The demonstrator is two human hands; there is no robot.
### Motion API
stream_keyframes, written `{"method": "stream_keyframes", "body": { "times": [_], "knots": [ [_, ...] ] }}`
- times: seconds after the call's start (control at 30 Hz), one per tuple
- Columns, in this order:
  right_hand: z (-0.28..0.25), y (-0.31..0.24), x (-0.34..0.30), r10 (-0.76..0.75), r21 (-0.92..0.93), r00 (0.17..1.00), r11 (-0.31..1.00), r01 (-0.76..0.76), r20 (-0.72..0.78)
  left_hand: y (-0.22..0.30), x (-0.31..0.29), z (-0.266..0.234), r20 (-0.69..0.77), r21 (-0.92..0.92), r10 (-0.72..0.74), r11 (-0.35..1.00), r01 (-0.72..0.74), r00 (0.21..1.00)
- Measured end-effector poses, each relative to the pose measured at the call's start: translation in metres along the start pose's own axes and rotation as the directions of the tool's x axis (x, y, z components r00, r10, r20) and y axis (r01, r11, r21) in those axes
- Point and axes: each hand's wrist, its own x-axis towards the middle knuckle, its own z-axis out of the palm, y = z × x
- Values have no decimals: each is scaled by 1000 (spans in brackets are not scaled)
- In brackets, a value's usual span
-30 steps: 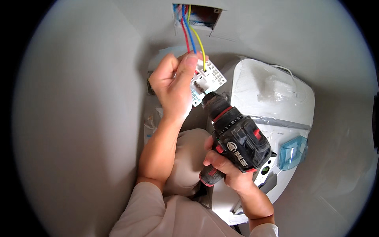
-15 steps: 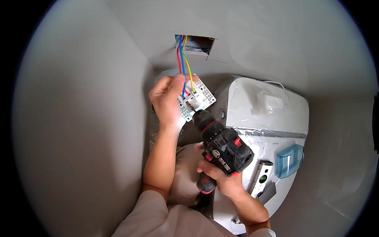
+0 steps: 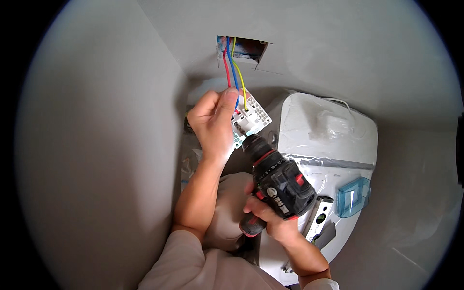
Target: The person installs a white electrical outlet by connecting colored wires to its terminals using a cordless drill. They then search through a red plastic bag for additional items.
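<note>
My left hand (image 3: 214,121) is closed on a white wall socket (image 3: 258,121), its back side facing me. The thumb presses on the blue wire (image 3: 232,70) where it enters the socket. A red wire (image 3: 226,72) and a yellow-green wire (image 3: 241,79) also run into the back. All three hang from a rectangular wall opening (image 3: 246,48). My right hand (image 3: 270,220) grips a black and red cordless drill (image 3: 280,176) by its handle. The drill's bit points up and left, its tip at the back of the socket near the terminals; exact contact is hard to make out.
At the right stands a white, plastic-wrapped toilet (image 3: 328,125). A spirit level (image 3: 319,215), a dark flat piece (image 3: 326,234) and a translucent blue box cover (image 3: 354,197) lie on it. Grey walls close in on the left (image 3: 106,145) and right.
The left hand and socket have shifted slightly right in view, and the drill has moved a little right and down with its body tilted. The thumb now sits further over the blue wire.
</note>
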Motion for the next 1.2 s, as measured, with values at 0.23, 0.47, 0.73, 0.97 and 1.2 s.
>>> {"method": "stream_keyframes", "body": {
  "times": [0.23,0.47,0.73,0.97,1.2],
  "knots": [
    [0,5,-4,-36,-18,998,999,35,-43,-1,-2,2,-34,-84,-1,996,-2,999],
    [-21,-5,-59,-242,-278,970,934,225,-30,13,-1,-6,134,-4,-26,1000,26,991],
    [-24,42,-147,-271,-712,945,699,64,-182,14,-7,8,17,273,-11,962,6,1000],
    [-28,102,-184,-417,-839,831,534,-105,-369,14,19,2,103,369,-232,912,180,967],
    [-21,124,-185,-512,-866,738,461,-196,-440,19,-11,2,9,188,-290,940,283,957]
  ]
}}
